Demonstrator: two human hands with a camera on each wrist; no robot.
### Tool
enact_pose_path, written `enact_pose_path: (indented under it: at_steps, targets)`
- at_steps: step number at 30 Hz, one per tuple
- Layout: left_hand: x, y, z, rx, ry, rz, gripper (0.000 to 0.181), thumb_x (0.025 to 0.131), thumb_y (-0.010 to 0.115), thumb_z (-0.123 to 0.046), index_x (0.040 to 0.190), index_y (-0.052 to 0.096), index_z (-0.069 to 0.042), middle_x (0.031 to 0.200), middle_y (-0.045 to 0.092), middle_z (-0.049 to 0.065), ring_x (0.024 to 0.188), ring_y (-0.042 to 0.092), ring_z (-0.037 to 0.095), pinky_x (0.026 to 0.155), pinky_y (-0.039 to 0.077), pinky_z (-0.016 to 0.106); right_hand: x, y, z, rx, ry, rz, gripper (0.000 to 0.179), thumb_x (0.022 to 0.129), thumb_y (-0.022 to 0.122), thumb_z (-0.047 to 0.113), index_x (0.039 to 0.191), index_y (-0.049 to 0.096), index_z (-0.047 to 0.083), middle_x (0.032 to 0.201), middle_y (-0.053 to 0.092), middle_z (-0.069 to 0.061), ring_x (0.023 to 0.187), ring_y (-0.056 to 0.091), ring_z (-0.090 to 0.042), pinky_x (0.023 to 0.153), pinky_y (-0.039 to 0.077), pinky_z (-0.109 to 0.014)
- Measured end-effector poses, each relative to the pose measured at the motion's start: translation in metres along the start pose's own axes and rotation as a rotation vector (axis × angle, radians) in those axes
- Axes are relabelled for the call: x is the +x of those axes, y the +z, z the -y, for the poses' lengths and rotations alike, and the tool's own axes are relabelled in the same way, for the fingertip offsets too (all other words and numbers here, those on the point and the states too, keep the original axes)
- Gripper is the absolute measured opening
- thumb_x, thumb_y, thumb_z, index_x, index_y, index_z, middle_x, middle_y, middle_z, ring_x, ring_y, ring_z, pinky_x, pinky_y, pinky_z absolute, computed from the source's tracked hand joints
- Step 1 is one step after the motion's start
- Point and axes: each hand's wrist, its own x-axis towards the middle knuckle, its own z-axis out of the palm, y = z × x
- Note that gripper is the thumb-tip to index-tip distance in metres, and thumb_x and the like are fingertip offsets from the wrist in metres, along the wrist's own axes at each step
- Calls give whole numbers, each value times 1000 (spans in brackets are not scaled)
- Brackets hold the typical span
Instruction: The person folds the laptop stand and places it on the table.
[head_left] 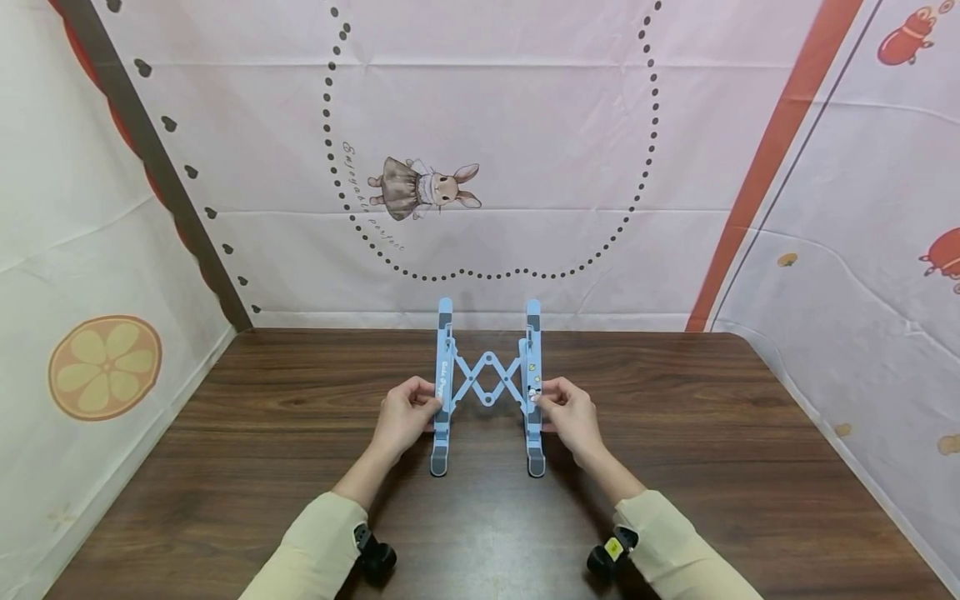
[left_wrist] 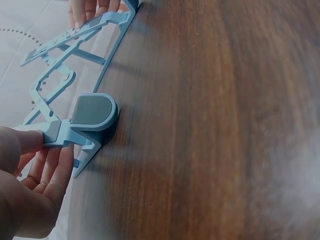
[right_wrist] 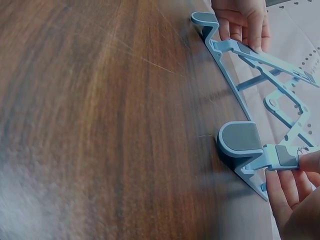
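A light blue folding laptop stand point(head_left: 488, 379) stands on the wooden table, its two long arms spread apart and joined by a crossed linkage. Grey pads point(left_wrist: 93, 110) cover the front hooks, and small printed figures mark the right arm. My left hand point(head_left: 405, 414) pinches the left arm of the stand, thumb on top and fingers beneath. On the other side, my right hand point(head_left: 572, 417) grips the right arm the same way, as the right wrist view point(right_wrist: 295, 192) shows up close. Both arms slope upward from the table in the wrist views.
The brown wooden table point(head_left: 487, 533) ends at a printed cloth backdrop point(head_left: 525, 150) behind the stand. Cloth also hangs at the left and right sides. Black wrist cameras point(head_left: 375, 557) are strapped at both sleeves.
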Motion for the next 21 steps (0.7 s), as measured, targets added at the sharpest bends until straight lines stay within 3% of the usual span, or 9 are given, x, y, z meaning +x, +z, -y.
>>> enact_pose_path:
  at_steps: [21]
  targets:
    - [0, 6, 1, -9, 21, -6, 11, 80, 65, -2, 91, 64, -5, 78, 63, 7, 62, 60, 15, 55, 55, 32, -1, 5, 0, 29, -12, 0, 15, 84, 63, 5, 99, 64, 3, 83, 60, -11, 68, 60, -16, 60, 56, -36]
